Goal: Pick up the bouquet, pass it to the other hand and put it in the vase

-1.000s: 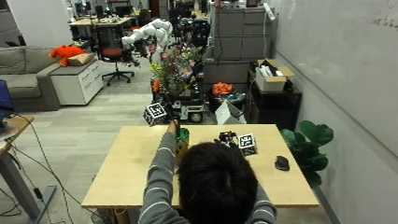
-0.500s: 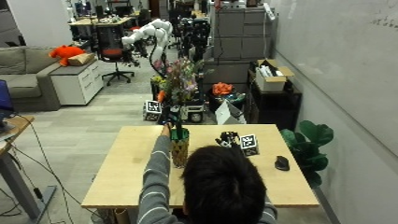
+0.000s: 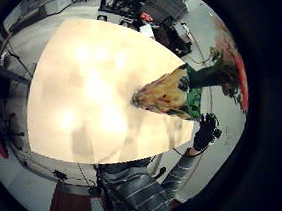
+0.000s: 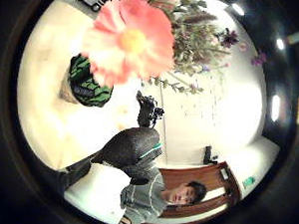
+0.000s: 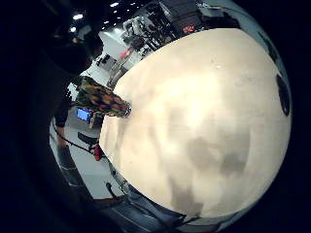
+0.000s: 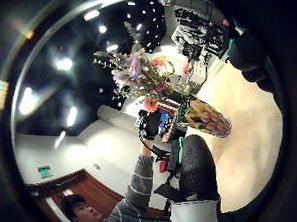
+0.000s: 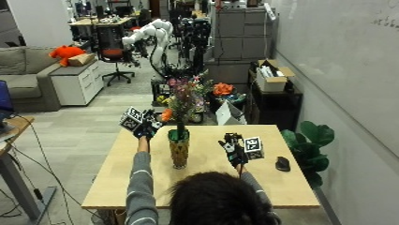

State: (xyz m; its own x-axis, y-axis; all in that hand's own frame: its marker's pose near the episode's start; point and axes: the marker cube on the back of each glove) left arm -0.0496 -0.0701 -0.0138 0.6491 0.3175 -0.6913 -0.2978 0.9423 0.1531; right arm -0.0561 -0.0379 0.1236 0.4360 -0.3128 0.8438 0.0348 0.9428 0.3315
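While the mixed bouquet of pink, purple and orange flowers (image 7: 181, 93) stands upright in the tall, patterned yellow-brown vase (image 7: 179, 149) at the centre of the outside view, both gloved hands are raised clear of it. That vase rests on the pale wooden counter (image 7: 124, 173). At centre left, the left hand (image 7: 148, 127) hovers just beside the blooms, fingers relaxed and holding nothing. Right of centre, the right hand (image 7: 233, 150) hangs above the counter, fingers spread apart, also holding nothing. A small black object (image 7: 282, 163) lies further right
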